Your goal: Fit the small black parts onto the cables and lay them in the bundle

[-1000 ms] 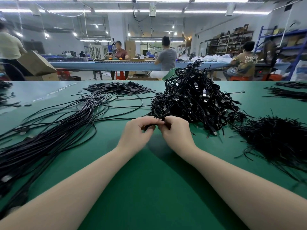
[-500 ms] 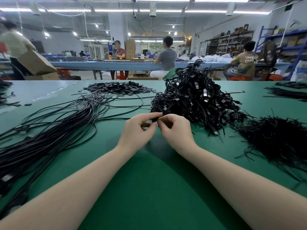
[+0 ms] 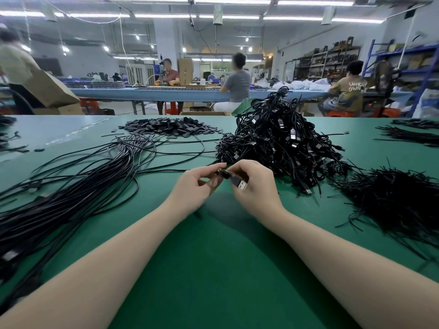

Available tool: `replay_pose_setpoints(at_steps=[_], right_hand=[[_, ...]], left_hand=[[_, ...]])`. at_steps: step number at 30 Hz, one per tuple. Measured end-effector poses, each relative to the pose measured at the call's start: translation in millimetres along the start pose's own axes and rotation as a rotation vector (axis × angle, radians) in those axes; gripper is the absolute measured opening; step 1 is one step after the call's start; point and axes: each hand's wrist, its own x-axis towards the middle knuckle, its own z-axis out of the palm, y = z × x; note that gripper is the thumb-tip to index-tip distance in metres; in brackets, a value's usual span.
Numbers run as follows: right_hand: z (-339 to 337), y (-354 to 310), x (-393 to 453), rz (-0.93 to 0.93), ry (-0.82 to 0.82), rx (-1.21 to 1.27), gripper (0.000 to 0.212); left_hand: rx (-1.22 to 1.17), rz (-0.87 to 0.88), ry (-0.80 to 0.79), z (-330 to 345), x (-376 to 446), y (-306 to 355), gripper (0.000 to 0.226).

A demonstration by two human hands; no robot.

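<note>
Between both hands | left hand [image 3: 192,186], right hand [image 3: 255,186] pinch cable plug [image 3: 238,183]

I see a black cable with a silver-tipped USB plug [image 3: 239,183], the plug pointing down toward me, a small black plastic part [image 3: 222,174] on it. Flat black parts [image 3: 169,126] lie heaped far left; a long straight bundle of black cables [image 3: 71,198] lies left; a tangled black cable mound [image 3: 278,143] rises behind.

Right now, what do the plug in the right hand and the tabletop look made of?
USB plug: matte black moulded plastic body, probably; its tip is a bright, silvery metal shell. Tabletop: smooth green mat, likely rubber or vinyl, with a soft sheen and no weave visible.
</note>
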Motion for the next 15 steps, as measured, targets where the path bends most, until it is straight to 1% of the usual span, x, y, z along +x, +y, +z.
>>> replay_pose_setpoints(at_steps=[4,6,9,10,13,15], right_hand=[[2.7,0.3,-0.2,0.000,0.062,0.006,0.007],[3.0,1.7,-0.1,-0.010,0.071,-0.002,0.008],[1.7,0.7,-0.2,-0.015,0.077,-0.014,0.009],[1.1,-0.6,-0.1,-0.026,0.070,-0.027,0.009],[-1.2,-6.3,-0.9,-0.128,0.050,-0.109,0.009],[-3.0,-7.5,-2.0,-0.168,0.032,-0.167,0.009]], left_hand=[[0.191,0.044,0.053,0.7,1.0,0.2,0.014],[0.236,0.055,0.043,1.3,-1.6,0.9,0.029],[0.183,0.050,-0.007,5.3,-6.5,5.9,0.049],[0.168,0.067,-0.015,6.8,-8.5,7.7,0.051],[0.116,0.116,0.047,7.1,-12.6,12.9,0.048],[0.061,0.124,0.066,6.4,-14.3,13.2,0.059]])
